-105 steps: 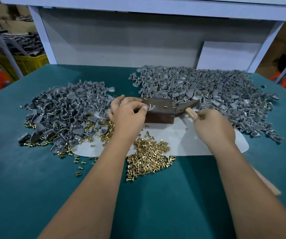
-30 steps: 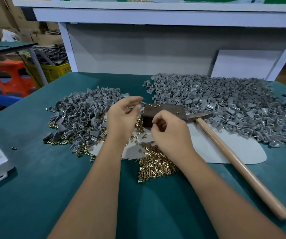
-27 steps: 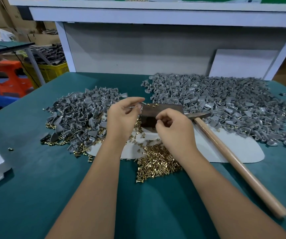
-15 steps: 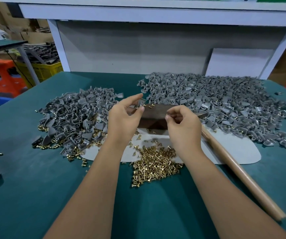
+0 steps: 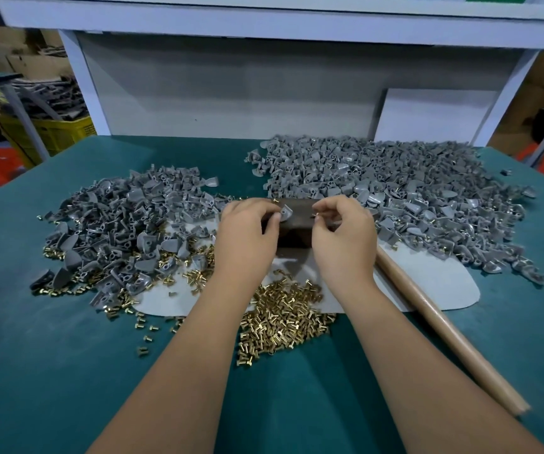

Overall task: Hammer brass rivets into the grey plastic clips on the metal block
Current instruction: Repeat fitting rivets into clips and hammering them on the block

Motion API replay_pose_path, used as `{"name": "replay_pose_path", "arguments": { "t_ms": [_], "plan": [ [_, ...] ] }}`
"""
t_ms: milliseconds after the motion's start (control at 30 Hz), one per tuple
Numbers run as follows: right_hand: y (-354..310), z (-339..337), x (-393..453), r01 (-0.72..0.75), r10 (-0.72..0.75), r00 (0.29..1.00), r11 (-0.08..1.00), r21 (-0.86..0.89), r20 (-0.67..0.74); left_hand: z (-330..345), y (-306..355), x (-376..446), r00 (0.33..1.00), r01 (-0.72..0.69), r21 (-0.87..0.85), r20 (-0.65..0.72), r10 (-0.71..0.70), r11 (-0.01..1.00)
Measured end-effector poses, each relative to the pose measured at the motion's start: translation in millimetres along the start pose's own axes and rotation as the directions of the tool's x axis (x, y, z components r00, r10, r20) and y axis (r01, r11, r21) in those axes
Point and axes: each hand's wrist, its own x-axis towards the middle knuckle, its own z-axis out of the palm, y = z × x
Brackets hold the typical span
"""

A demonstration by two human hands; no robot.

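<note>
A matte teal table [image 5: 34, 371] carries a wide heap of grey plastic clips [image 5: 395, 188] at far right and a smaller, rivet-flecked heap [image 5: 116, 231] at left. A pale rounded mat [image 5: 434, 286] lies mid-table under the dark metal block [image 5: 300, 213]. The hammer's smooth wooden handle [image 5: 444, 332] slants toward the near right edge. Shiny brass rivets [image 5: 283, 319] pile up just near of the block. The left hand [image 5: 247, 237] pinches one clip [image 5: 286, 212] on the block; the right hand [image 5: 346, 240] pinches a single rivet [image 5: 317, 214].

We see a teal desk [image 5: 51, 371], a pale mat [image 5: 444, 286] just right of the right hand [image 5: 346, 244], and a yellow crate [image 5: 54, 134] far left.
</note>
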Motion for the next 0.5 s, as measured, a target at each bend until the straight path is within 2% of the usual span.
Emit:
{"name": "replay_pose_path", "arguments": {
  "t_ms": [100,233,367,500],
  "plan": [
    [0.1,0.6,-0.4,-0.061,0.058,0.998,0.993,0.099,0.034,-0.4,1.2,-0.3,1.0,0.021,-0.01,0.018,-0.021,1.0],
    [-3.1,0.3,-6.0,-0.051,0.043,0.997,0.992,0.115,0.067,-5.0,4.7,-3.4,0.998,0.055,-0.009,0.02,-0.054,0.998],
    [-8.9,-3.1,-13.2,-0.059,0.06,0.998,0.998,-0.016,0.03,-11.0,9.6,-10.6,0.994,0.113,0.078,-0.006,-0.113,0.99],
    [-15.5,-2.0,-18.1,0.076,-0.066,0.996,0.986,-0.147,0.067,-12.9,9.3,-10.2,0.995,0.09,0.103,0.03,-0.093,0.991]
  ]
}}
